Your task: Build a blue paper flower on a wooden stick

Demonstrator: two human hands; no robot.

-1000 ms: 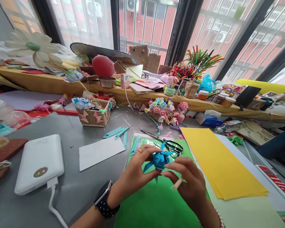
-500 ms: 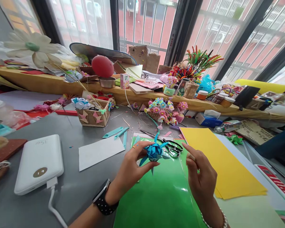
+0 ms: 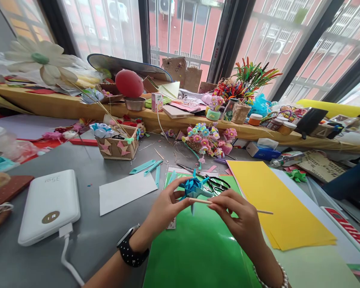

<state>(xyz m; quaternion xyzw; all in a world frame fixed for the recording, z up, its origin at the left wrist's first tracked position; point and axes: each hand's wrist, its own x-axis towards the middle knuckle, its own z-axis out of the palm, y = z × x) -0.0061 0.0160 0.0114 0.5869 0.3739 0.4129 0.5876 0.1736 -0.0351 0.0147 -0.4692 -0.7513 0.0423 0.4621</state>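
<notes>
Both hands hover over the green sheet (image 3: 198, 252): left hand (image 3: 165, 208) pinching the mostly folded blue paper flower (image 3: 193, 187), right hand (image 3: 238, 218) fingers clamped on a thin stick (image 3: 228, 205), stem looks unattached.

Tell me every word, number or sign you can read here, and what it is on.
"35w", seen upside down: on the white power bank.
Printed lettering on the brown card at the right: too blurred to read.
Print on the small carton on the wooden shelf: too small to read.
Print on the blue tissue box: not legible.
The blue paper flower and the thin stick in the hands carry no text.
</notes>
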